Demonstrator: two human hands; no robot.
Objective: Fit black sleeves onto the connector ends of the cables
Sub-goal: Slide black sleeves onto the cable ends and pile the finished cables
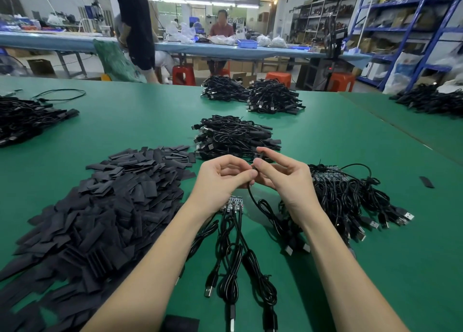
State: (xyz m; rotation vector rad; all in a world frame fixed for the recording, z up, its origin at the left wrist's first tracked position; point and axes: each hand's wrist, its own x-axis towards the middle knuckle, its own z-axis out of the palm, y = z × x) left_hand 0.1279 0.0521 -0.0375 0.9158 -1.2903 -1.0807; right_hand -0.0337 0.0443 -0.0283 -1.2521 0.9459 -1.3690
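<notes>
My left hand [223,179] and my right hand [283,179] meet above the green table [140,121]. Between their fingertips they pinch one black cable [260,204] at its upper end, where a black sleeve [258,159] sits; my fingers mostly hide that end. The cable hangs down from my hands to the table. A large heap of flat black sleeves [100,206] lies to the left. Under my wrists lie three cables with small circuit boards [231,204]. A bundle of unsleeved cables [350,201] lies to the right.
A pile of cables [235,138] lies just beyond my hands, two more piles [253,93] farther back, and others at the left [25,118] and right edges. A single sleeve [426,182] lies apart on the right. People work at a blue bench behind.
</notes>
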